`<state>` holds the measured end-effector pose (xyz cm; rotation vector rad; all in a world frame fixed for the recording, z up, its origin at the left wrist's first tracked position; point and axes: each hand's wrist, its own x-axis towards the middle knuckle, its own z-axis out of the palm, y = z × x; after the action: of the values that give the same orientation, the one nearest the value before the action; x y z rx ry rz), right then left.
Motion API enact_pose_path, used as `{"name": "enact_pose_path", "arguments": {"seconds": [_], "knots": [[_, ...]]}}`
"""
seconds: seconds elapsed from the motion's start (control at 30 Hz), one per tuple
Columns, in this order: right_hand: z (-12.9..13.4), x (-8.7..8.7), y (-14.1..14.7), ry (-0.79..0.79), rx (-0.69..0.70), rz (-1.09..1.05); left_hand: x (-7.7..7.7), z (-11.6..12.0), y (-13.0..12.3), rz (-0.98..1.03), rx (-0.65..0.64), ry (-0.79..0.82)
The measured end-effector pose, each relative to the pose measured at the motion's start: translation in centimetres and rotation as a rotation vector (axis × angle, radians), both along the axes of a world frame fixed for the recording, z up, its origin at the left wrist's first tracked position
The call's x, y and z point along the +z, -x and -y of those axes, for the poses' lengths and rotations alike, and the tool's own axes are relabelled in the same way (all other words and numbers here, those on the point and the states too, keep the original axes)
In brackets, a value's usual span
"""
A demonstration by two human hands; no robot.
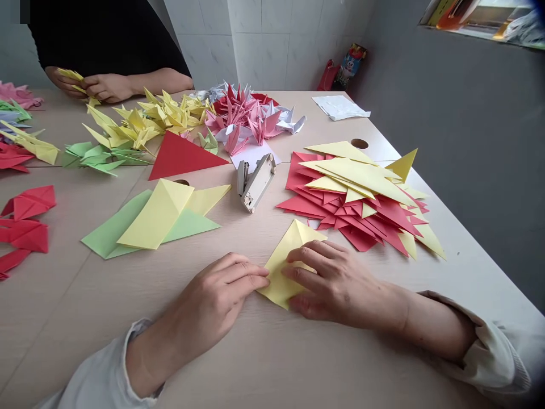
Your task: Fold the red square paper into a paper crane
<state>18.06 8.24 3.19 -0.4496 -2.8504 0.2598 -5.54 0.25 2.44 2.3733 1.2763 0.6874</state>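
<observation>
**Item 1:** a folded sheet of yellow origami paper [279,278], roughly triangular, lying flat on the pale wood-grain desk [85,307] between the person's two hands.

**Item 2:** the left hand [208,301], bare, its fingers [251,274] held together and extended, with the fingertips touching the sheet's left edge. They lay flat rather than closed around the paper.

**Item 3:** the right hand [336,284], bare, its fingers [306,255] spread and pressing down on the sheet's right part, without pinching it.

**Nearby on the desk:** a folded yellow paper sheet [155,216] on a pale green paper sheet [110,238], ahead and to the left of the hands; a heap of red and yellow paper triangles [353,193], ahead and to the right; and a grey stapler [255,182] between these two groups.

**Farther along the desk:** a large red paper triangle [183,156]; pink, red and white paper cranes [242,119]; yellow paper cranes [166,113]; pale green paper cranes [104,158]; red folded paper pieces [25,227] at the left edge of view; and crumpled white paper [340,107] near the far edge.

**Across the desk:** a co-worker's two hands [108,88], below a black garment [106,34], held a yellow folded paper piece [72,79].
</observation>
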Motion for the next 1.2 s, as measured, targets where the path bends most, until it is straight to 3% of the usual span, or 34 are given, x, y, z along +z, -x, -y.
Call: {"name": "enact_pose_path", "arguments": {"seconds": [0.1,0.23,0.33,0.47,0.7,0.83,0.93,1.03,1.2], "knots": [[-0.5,-0.1,-0.1,-0.018,0.025,-0.003,0.0,-0.1,0.0,0.021,0.092,0.076],[-1.4,0.1,-0.7,0.124,0.074,-0.04,0.2,0.0,0.0,0.016,0.154,0.126],[-1.5,0.2,-0.8,0.231,0.048,-0.089,0.4,0.2,0.1,-0.004,0.117,0.105],[-1.2,-0.3,-0.2,0.332,-0.112,-0.13,0.4,0.7,0.3,-0.033,0.023,0.019],[-0.9,-0.6,0.9,0.202,-0.238,-0.082,0.2,0.8,0.5,-0.06,0.101,-0.022],[-1.0,-0.9,1.1,0.16,-0.248,-0.062,0.8,1.6,-1.6,-0.124,0.24,-0.149],[-1.1,-1.1,1.0,0.179,-0.237,-0.073,0.7,3.1,-4.5,-0.234,0.159,-0.233],[-1.1,-1.2,0.9,0.212,-0.237,-0.069,0.0,4.4,-6.6,-0.337,0.139,-0.178],[-1.2,-1.3,0.9,0.206,-0.237,-0.054,-1.0,4.7,-7.2,-0.4,0.109,-0.131]]}}
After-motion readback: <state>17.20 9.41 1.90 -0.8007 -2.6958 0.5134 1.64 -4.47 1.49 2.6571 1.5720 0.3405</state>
